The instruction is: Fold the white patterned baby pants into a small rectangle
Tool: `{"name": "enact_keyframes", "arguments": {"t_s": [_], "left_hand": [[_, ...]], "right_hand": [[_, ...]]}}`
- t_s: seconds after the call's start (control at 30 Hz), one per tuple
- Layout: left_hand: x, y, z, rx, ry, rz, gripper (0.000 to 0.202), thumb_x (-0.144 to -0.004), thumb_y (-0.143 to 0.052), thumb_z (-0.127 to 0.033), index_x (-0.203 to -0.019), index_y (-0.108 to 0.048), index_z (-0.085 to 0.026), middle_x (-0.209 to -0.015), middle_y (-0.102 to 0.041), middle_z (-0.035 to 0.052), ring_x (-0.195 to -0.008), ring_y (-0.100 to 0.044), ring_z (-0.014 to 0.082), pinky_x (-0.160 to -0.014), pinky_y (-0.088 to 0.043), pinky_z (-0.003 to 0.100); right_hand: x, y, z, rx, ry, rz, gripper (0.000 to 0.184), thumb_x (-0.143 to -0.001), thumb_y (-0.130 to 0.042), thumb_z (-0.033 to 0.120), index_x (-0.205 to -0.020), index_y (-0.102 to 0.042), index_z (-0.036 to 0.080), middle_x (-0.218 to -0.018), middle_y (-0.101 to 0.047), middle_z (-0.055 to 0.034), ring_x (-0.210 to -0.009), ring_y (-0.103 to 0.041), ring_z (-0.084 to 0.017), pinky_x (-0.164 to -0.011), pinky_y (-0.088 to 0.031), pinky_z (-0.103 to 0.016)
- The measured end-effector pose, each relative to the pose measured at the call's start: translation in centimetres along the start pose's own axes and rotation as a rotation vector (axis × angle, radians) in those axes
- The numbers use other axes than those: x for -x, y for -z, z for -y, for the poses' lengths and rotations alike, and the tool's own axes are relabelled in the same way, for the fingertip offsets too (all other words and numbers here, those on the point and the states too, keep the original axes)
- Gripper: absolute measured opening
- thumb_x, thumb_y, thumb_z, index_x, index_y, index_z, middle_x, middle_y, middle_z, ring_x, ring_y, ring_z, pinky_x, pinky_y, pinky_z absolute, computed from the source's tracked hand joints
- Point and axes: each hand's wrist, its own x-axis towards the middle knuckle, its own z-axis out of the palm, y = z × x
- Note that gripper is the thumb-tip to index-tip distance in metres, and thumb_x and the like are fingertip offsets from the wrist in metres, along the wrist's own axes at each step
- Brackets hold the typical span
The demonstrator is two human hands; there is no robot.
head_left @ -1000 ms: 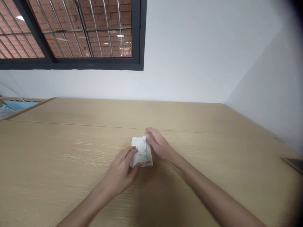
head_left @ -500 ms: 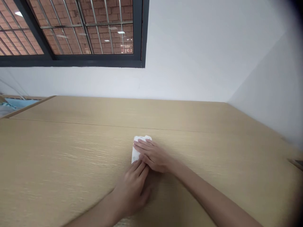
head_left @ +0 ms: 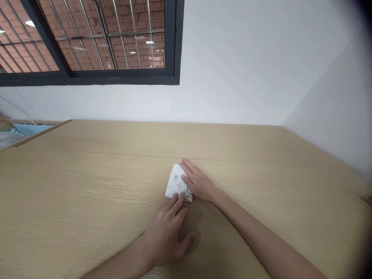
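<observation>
A small folded white sheet (head_left: 176, 184), with faint printed marks like a paper tissue or folded cloth, lies flat on the pale wood surface (head_left: 101, 217). My left hand (head_left: 170, 228) rests at its lower edge, fingertips pressing on it and the thumb spread out to the right. Along the sheet's right edge lies my right hand (head_left: 200, 182), its fingers stretched out and partly covering that side. Neither hand is wrapped round the sheet.
A seam crosses the wood toward the back. Beyond it stands a white wall (head_left: 232, 77) with a dark-framed window (head_left: 122, 77) and metal bars at upper left. At the far left, light blue fabric (head_left: 31, 128) shows past the wooden edge.
My right hand has slid to the right, off most of the sheet, uncovering its printed face. The sheet now sits slightly turned. My left thumb has spread outward.
</observation>
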Motion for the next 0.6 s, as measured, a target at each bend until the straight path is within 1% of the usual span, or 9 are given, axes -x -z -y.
{"name": "enact_keyframes", "arguments": {"t_s": [0.07,0.1,0.17,0.2,0.23,0.3,0.37,0.43,0.6], "left_hand": [[-0.2,-0.1,0.5,0.042,-0.005,-0.071,0.05,-0.086,-0.065,-0.037,-0.131,-0.058,-0.016,-0.155,-0.042,0.0163,-0.144,-0.039,0.0376,-0.113,-0.043,0.056],[-0.3,-0.1,0.9,0.078,-0.005,-0.117,0.044,-0.088,-0.064,-0.035,-0.129,-0.059,-0.019,-0.151,-0.049,0.0139,-0.14,-0.045,0.0351,-0.112,-0.044,0.055],[-0.7,0.2,2.0,0.154,0.018,-0.219,0.029,-0.092,-0.058,-0.031,-0.12,-0.061,-0.023,-0.132,-0.064,0.0088,-0.124,-0.058,0.0285,-0.105,-0.048,0.05],[-1.0,0.4,2.7,0.173,0.049,-0.27,0.021,-0.094,-0.055,-0.029,-0.113,-0.062,-0.023,-0.119,-0.068,0.007,-0.113,-0.061,0.026,-0.099,-0.049,0.047],[-1.2,0.6,3.4,0.174,0.089,-0.316,0.016,-0.095,-0.053,-0.029,-0.106,-0.062,-0.023,-0.107,-0.069,0.0057,-0.103,-0.062,0.0245,-0.092,-0.05,0.045],[-1.7,0.8,4.7,0.139,0.185,-0.379,0.013,-0.097,-0.05,-0.031,-0.095,-0.059,-0.021,-0.091,-0.065,0.004,-0.09,-0.059,0.0236,-0.083,-0.047,0.042],[-2.0,0.8,5.6,0.1,0.268,-0.394,0.017,-0.097,-0.05,-0.035,-0.09,-0.057,-0.021,-0.085,-0.063,0.0026,-0.085,-0.057,0.0228,-0.081,-0.044,0.04],[-2.2,0.5,6.1,0.074,0.319,-0.38,0.021,-0.097,-0.05,-0.038,-0.086,-0.056,-0.022,-0.082,-0.062,0.0017,-0.083,-0.057,0.0225,-0.08,-0.041,0.039],[-2.7,-0.1,6.3,0.011,0.373,-0.367,0.026,-0.094,-0.056,-0.046,-0.085,-0.054,-0.021,-0.088,-0.062,0.0036,-0.088,-0.057,0.0257,-0.082,-0.038,0.041]], "right_hand": [[0.1,0.0,0.0,0.026,-0.054,-0.05,0.058,-0.107,-0.028,0.043,-0.156,-0.032,0.013,-0.161,-0.033,-0.0177,-0.15,-0.029,-0.029,-0.119,-0.031,-0.053],[0.1,0.0,0.1,0.04,-0.079,-0.085,0.057,-0.106,-0.029,0.043,-0.154,-0.034,0.012,-0.158,-0.037,-0.019,-0.147,-0.033,-0.03,-0.117,-0.033,-0.053],[0.3,0.2,0.5,0.066,-0.12,-0.171,0.055,-0.106,-0.03,0.041,-0.15,-0.04,0.011,-0.149,-0.048,-0.0207,-0.137,-0.043,-0.032,-0.112,-0.037,-0.053],[0.4,0.3,0.8,0.079,-0.131,-0.21,0.053,-0.105,-0.03,0.041,-0.147,-0.043,0.01,-0.143,-0.052,-0.0209,-0.131,-0.048,-0.032,-0.108,-0.039,-0.052],[0.5,0.4,1.0,0.093,-0.133,-0.239,0.051,-0.105,-0.031,0.04,-0.144,-0.046,0.01,-0.137,-0.056,-0.0208,-0.125,-0.051,-0.032,-0.104,-0.04,-0.051],[0.7,0.5,1.4,0.124,-0.112,-0.265,0.047,-0.104,-0.034,0.038,-0.139,-0.051,0.01,-0.127,-0.06,-0.0199,-0.115,-0.054,-0.032,-0.097,-0.042,-0.049],[0.7,0.6,1.6,0.157,-0.078,-0.265,0.043,-0.103,-0.036,0.035,-0.133,-0.055,0.011,-0.119,-0.061,-0.0182,-0.108,-0.054,-0.031,-0.093,-0.041,-0.046],[0.7,0.7,1.8,0.182,-0.062,-0.264,0.038,-0.102,-0.038,0.033,-0.127,-0.058,0.012,-0.114,-0.062,-0.0162,-0.104,-0.054,-0.029,-0.091,-0.039,-0.045],[0.7,0.7,1.7,0.189,-0.067,-0.287,0.03,-0.101,-0.043,0.031,-0.117,-0.062,0.016,-0.107,-0.062,-0.0131,-0.1,-0.055,-0.027,-0.09,-0.037,-0.042]]}}
